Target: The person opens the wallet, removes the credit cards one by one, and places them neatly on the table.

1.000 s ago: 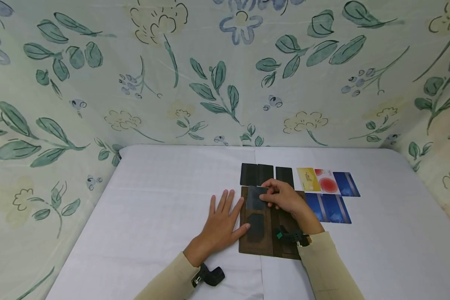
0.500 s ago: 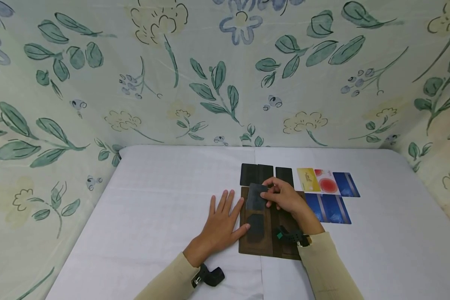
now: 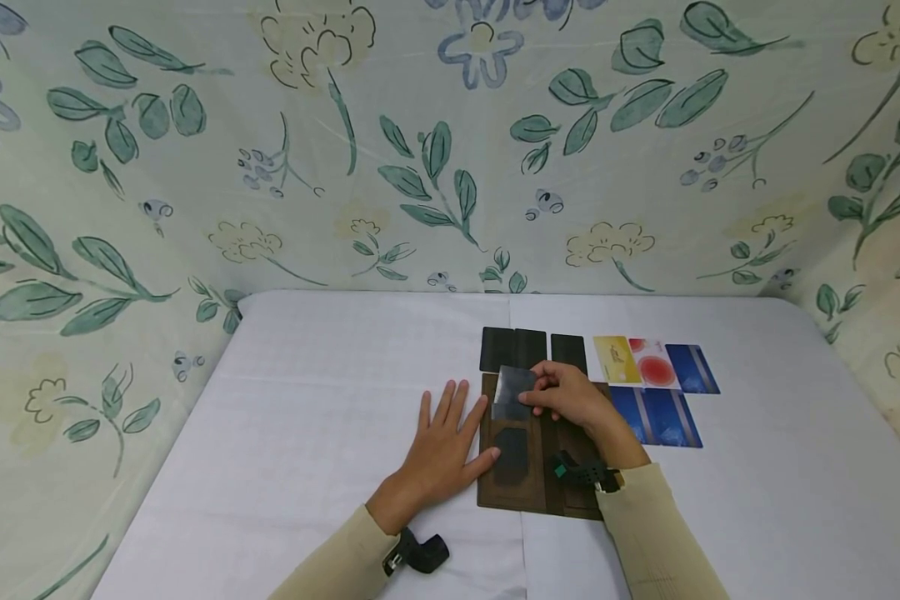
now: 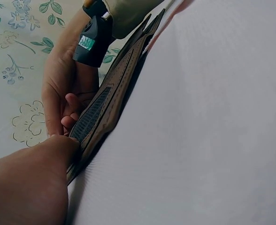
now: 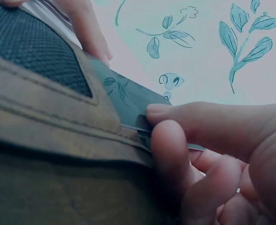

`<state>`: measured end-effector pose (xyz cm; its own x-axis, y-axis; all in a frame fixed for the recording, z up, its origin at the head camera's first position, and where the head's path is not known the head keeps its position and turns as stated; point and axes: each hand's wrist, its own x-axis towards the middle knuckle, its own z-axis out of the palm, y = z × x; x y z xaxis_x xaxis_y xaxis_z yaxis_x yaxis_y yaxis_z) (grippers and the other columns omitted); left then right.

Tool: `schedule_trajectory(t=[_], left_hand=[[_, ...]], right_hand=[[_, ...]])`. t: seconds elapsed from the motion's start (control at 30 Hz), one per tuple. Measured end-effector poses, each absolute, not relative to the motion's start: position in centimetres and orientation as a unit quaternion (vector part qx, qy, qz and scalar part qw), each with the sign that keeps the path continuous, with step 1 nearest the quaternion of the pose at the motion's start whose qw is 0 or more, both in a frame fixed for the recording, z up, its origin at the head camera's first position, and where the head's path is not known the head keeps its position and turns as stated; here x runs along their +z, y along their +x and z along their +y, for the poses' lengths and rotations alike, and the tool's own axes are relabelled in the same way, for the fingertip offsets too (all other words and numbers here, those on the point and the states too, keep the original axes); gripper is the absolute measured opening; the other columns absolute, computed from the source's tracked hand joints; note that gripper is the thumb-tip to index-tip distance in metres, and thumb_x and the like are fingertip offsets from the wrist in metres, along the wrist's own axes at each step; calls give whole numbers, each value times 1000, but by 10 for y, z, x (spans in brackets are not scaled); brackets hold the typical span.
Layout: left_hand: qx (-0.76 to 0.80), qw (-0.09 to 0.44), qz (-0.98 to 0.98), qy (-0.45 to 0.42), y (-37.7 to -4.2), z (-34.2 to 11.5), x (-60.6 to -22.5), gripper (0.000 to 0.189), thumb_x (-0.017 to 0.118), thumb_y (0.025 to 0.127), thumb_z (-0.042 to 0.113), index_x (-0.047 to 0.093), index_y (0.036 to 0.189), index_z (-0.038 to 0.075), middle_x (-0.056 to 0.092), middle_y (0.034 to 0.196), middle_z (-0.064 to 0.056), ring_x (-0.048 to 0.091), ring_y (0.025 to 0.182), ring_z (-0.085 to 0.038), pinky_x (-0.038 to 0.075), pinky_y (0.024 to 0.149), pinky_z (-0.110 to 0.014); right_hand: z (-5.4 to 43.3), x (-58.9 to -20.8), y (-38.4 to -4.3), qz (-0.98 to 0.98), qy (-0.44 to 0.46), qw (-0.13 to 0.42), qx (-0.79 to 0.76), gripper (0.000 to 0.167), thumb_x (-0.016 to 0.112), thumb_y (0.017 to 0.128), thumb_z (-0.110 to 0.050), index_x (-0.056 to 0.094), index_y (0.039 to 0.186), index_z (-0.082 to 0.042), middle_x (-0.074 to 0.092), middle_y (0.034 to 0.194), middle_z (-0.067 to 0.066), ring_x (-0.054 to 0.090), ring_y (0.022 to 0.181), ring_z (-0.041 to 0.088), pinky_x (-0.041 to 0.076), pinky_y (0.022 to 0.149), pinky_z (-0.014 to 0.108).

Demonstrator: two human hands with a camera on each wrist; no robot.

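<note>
A brown wallet (image 3: 516, 497) lies spread open on the white table. My right hand (image 3: 573, 398) pinches a glossy dark card (image 3: 512, 390) between thumb and fingers at the wallet's upper left part. In the right wrist view the card (image 5: 131, 96) reflects the leaf pattern, and its lower edge meets the stitched pocket edge; how deep it sits is hidden. My left hand (image 3: 444, 450) rests flat on the table with fingers spread. Its thumb presses the wallet's left edge beside a dark mesh window (image 3: 513, 451). The right forearm covers part of the wallet's right half.
Several black cards (image 3: 498, 348) lie in a row behind the wallet. To the right are a yellow card (image 3: 617, 359), a white card with red circles (image 3: 654, 364) and several blue cards (image 3: 692, 368). A floral cloth (image 3: 420, 167) hangs behind the table.
The dark card first slid slightly away from me and tilted, and now shows a brighter sheen. The right fingers shifted slightly along its edge, back toward me. The left hand stays still.
</note>
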<state>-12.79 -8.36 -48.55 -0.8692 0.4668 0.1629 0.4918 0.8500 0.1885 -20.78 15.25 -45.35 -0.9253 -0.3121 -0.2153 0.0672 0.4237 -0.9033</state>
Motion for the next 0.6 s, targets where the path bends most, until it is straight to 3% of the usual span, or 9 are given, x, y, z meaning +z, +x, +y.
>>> schedule_trajectory(t=[0.33, 0.6], left_hand=[[-110, 49, -962, -247, -128, -83, -485, 74, 40, 96, 60, 28, 153, 14, 16, 159, -17, 9, 147, -35, 7, 112, -62], [-105, 46, -963, -245, -128, -83, -486, 75, 40, 96, 60, 27, 154, 14, 15, 160, -17, 7, 147, -34, 7, 112, -62]], right_hand=[[145, -435, -200, 819, -101, 170, -539, 38, 67, 89, -6, 54, 123, 7, 62, 82, 22, 62, 61, 27, 45, 45, 27], [149, -454, -206, 828, -86, 160, -531, 41, 68, 90, -14, 54, 126, -1, 62, 80, 12, 61, 58, 18, 45, 45, 27]])
